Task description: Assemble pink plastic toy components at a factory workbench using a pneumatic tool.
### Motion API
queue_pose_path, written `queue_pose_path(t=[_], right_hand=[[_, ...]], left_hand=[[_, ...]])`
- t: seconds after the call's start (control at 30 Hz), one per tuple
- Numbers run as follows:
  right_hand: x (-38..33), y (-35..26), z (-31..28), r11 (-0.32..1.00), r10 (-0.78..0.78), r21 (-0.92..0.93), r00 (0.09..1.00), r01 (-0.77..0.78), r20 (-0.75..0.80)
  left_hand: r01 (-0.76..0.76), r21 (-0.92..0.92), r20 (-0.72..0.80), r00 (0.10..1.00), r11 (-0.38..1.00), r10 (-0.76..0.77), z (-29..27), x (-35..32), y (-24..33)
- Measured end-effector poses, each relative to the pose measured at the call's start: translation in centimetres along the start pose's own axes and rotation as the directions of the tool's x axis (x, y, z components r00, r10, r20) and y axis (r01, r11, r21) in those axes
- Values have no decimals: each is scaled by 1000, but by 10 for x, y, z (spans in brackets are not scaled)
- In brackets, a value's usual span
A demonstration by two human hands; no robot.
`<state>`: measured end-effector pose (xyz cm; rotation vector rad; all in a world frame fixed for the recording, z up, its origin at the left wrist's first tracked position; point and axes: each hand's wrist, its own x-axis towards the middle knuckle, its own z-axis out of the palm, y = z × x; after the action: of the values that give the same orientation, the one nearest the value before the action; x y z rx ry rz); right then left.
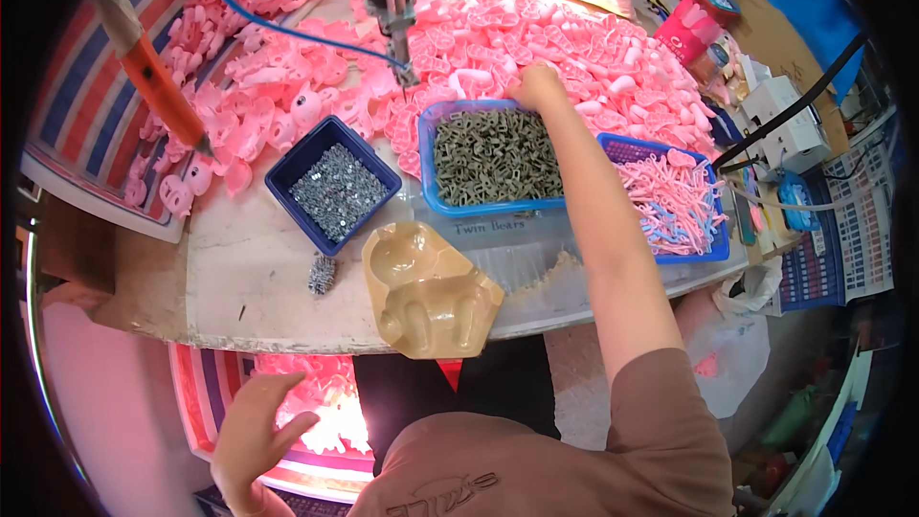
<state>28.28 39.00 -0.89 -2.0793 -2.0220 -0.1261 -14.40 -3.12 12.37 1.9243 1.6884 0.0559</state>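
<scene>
Right hand (pixel 534 86): reaches far across the table (pixel 258 297), fingers curled down onto the pink parts (pixel 574 48) just beyond the grey tray (pixel 493 158); whether it has pinched one I cannot tell.
Pink parts: small glossy moulded plastic pieces, rounded, some with holes, heaped loosely behind the grey tray and spreading to its left and right.
Left hand (pixel 251 440): low, nearer the person than the grey tray and below the table edge, fingers spread wide, holding nothing, over a bin of pink pieces (pixel 316 402).
Grey tray: blue, filled with small olive-grey pieces.
Screw tray (pixel 333 184): dark blue, left of the grey tray, holding tiny metal bits.
Mould (pixel 431 292): tan shaped block, in front of the grey tray.
Right tray (pixel 670 196): blue, right of the grey tray, with thin pink pieces.
</scene>
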Motion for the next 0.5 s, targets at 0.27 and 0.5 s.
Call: queue_pose_path(t=[0.27,0.5], right_hand=[[-46,4,-93,694,-213,717,930,-71,299],[-161,-39,-131,497,-785,836,290,-231,547]], left_hand=[[-494,-6,-174,857,870,485,28,93,62],[-710,-34,-354,667,703,656,82,167,106]])
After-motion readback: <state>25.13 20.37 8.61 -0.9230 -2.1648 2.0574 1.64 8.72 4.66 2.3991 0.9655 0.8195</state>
